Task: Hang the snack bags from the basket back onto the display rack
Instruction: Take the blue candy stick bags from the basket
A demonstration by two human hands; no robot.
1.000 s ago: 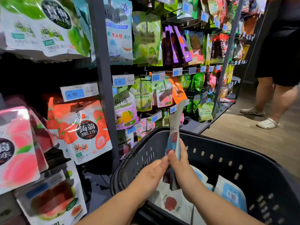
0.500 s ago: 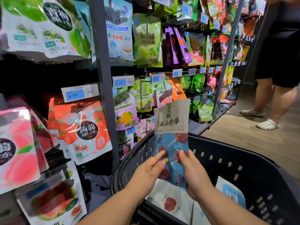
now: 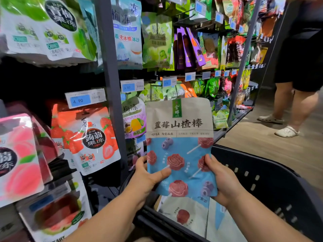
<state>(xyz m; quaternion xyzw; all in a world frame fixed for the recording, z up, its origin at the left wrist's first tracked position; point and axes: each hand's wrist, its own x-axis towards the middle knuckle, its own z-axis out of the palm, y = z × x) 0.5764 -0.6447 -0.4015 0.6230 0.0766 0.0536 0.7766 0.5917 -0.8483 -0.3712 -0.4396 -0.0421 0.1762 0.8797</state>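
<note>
I hold a beige-and-blue snack bag point(image 3: 180, 137) upright over the black basket point(image 3: 272, 182), its front facing me. My left hand point(image 3: 148, 179) grips its lower left edge, thumb on the front. My right hand point(image 3: 222, 180) grips its lower right edge. More snack bags point(image 3: 185, 215) of the same kind lie flat in the basket under it. The display rack point(image 3: 110, 70) stands to the left and behind, full of hanging bags on pegs with blue price tags.
A strawberry jelly bag point(image 3: 87, 137) hangs just left of the grey rack post, peach bags point(image 3: 19, 154) further left. A person in black clothes and white shoes point(image 3: 286, 131) stands in the aisle at right on the wooden floor.
The bag was edge-on in the basket a second ago; both hands turned it front-facing and lifted it higher and closer to the camera.
</note>
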